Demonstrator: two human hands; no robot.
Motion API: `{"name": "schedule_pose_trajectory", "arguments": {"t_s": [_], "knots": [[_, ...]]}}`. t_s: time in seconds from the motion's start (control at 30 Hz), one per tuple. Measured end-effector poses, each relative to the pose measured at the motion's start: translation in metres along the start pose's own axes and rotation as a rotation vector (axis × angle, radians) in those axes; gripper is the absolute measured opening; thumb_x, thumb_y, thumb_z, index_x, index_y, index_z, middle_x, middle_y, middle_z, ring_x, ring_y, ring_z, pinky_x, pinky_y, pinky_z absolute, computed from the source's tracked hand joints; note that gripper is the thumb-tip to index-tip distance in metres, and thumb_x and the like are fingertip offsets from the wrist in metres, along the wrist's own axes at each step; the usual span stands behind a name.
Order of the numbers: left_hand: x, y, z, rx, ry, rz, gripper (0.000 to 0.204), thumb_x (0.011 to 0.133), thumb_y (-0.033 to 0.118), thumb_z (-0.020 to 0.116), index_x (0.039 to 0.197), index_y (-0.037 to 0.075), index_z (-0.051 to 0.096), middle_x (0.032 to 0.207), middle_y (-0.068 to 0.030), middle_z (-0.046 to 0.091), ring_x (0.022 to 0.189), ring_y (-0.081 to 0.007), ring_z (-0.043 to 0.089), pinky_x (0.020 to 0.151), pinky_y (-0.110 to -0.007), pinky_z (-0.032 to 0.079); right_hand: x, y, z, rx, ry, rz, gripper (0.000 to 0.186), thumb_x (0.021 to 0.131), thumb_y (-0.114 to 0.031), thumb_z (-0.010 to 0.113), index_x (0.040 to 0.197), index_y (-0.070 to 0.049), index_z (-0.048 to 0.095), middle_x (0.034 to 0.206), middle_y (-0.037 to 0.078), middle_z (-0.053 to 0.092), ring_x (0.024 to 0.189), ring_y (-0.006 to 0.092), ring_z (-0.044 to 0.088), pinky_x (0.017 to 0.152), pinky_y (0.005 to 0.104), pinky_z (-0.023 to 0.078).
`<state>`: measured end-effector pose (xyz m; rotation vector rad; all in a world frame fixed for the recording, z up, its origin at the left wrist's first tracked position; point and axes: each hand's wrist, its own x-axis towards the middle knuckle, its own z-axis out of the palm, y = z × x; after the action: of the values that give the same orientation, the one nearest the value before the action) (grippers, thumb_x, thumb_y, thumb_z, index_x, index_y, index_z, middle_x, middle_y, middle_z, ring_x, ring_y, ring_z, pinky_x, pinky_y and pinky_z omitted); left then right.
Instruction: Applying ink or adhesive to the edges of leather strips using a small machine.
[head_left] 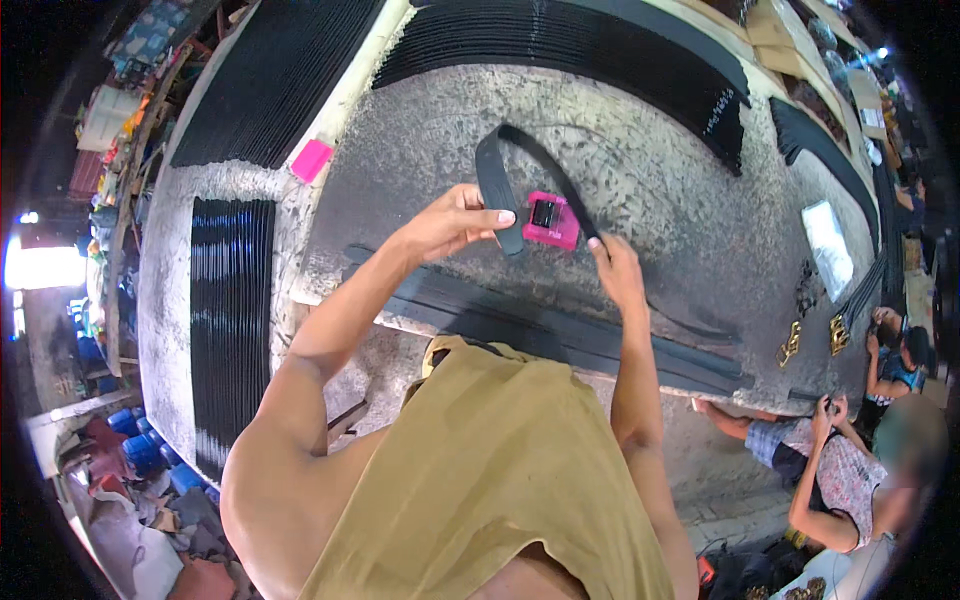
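In the head view we look down over our own chest, in a mustard sleeveless top (pixel 500 480), at a wide grey stone workbench (pixel 650 170). Our left hand (pixel 455 222) pinches one end of a black belt strap (pixel 497 185) between thumb and curled fingers. The strap rises from that grip, loops away to the far side and comes back down on the right. There our right hand (pixel 615 268) holds its other run in narrowed fingers. Between the two hands, resting on the bench, sits a small pink block (pixel 551 220) with a dark square fitting on top. The strap passes on both sides of it; we cannot tell whether it is threaded through.

As we judge it, the work is in mid-course: finished-looking black straps lie in long rows at far left (pixel 270 80), near left (pixel 232 320) and along the far edge (pixel 600 45). A few flat strips (pixel 560 335) wait near us. A second pink block (pixel 311 160) lies at far left, and brass buckles (pixel 790 345) at right. Other people sit low at the near right (pixel 850 460)
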<state>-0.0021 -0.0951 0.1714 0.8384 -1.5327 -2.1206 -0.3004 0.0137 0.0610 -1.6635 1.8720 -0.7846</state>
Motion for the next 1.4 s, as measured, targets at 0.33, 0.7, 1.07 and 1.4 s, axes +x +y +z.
{"name": "schedule_pose_trajectory", "arguments": {"t_s": [0.33, 0.7, 1.07, 1.4], "knots": [[-0.023, 0.042, 0.025, -0.581, -0.048, 0.025, 0.010, 0.091, 0.005, 0.066, 0.098, -0.001, 0.069, 0.095, -0.0095, 0.073, 0.087, -0.0170, 0.071, 0.101, -0.046, 0.052, 0.001, -0.010, 0.011, 0.041, -0.101, 0.030, 0.036, 0.096, -0.032, 0.058, 0.104, 0.003, 0.061, 0.090, 0.023, 0.058, 0.088, 0.0416, 0.058, 0.078, 0.0471, 0.044], [-0.036, 0.057, 0.027, -0.650, -0.086, 0.031, 0.013, 0.092, 0.013, 0.064, 0.097, 0.001, 0.066, 0.086, -0.0089, 0.068, 0.083, -0.0205, 0.068, 0.106, -0.052, 0.044, 0.015, -0.008, -0.009, 0.095, -0.086, 0.103, 0.039, 0.090, -0.020, 0.066, 0.120, 0.004, 0.061, 0.103, 0.021, 0.061, 0.099, 0.0387, 0.060, 0.087, 0.0431, 0.045], [-0.037, 0.064, -0.015, 0.102, -0.263, -0.014, 0.034, 0.076, 0.022, 0.078, 0.091, -0.006, 0.066, 0.086, -0.0121, 0.066, 0.082, -0.0238, 0.065, 0.096, -0.049, 0.049, 0.005, 0.004, -0.034, 0.106, 0.208, 0.002, 0.029, 0.088, -0.014, 0.066, 0.113, 0.000, 0.065, 0.105, 0.020, 0.059, 0.100, 0.0365, 0.058, 0.084, 0.0419, 0.047], [-0.072, 0.064, -0.105, 0.497, -0.316, -0.408, 0.022, 0.068, 0.001, 0.083, 0.081, 0.001, 0.066, 0.078, 0.0051, 0.056, 0.076, -0.0064, 0.051, 0.072, -0.023, 0.041, -0.094, 0.041, -0.236, -0.507, 0.851, 0.020, 0.044, 0.068, 0.012, 0.055, 0.107, -0.005, 0.067, 0.109, 0.015, 0.067, 0.105, 0.0374, 0.061, 0.092, 0.0424, 0.049]]}}
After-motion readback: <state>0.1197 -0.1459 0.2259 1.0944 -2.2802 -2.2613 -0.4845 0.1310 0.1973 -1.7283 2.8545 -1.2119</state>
